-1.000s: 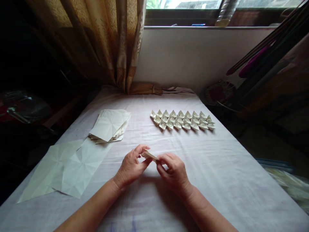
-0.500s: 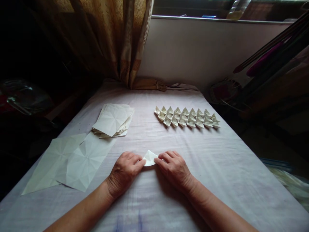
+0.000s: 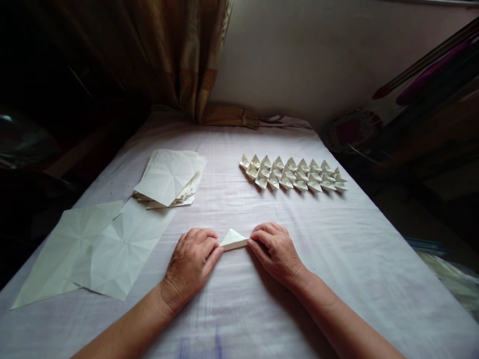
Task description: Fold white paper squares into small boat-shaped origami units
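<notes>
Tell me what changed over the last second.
Both hands lowered the folded paper piece from the air onto the cloth; the left hand and right hand now pinch its ends. The stack of creased sheets, flat sheets and rows of folded pieces stayed put.

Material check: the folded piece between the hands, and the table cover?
The folded piece looks like thin off-white paper, matte: crisp creases hold their shape. The table cover is probably woven cloth, pale lilac, matte: fine wrinkles run across it.
</notes>
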`<control>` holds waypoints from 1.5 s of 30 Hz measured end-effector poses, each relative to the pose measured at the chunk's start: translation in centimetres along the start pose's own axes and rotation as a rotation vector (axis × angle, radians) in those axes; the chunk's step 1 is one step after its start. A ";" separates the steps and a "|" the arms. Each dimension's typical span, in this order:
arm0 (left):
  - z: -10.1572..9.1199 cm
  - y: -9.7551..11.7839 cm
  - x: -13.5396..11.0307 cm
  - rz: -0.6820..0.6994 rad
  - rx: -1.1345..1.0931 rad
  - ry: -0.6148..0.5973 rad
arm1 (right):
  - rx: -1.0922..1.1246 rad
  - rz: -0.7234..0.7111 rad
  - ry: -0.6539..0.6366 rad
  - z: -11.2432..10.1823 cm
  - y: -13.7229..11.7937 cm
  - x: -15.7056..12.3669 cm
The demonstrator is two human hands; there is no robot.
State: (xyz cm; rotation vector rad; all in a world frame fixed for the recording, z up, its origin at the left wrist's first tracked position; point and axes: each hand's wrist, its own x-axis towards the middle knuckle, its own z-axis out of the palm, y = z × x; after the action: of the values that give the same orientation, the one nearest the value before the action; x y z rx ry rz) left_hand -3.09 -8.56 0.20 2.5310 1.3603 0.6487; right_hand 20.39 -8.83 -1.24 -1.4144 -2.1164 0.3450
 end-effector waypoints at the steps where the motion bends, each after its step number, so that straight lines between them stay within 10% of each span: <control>1: 0.1 0.0 0.2 -0.022 -0.002 0.001 | -0.020 0.015 0.004 0.1 -0.2 0.1; 45: 0.9 0.5 0.8 -0.150 -0.045 -0.076 | -0.155 0.220 0.067 1.5 -3.4 0.5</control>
State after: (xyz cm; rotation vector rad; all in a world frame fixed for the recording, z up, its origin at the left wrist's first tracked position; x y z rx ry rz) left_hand -1.97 -8.12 -0.16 2.3656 1.4738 0.5423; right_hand 16.74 -9.65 -0.61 -1.7303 -1.9732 0.2170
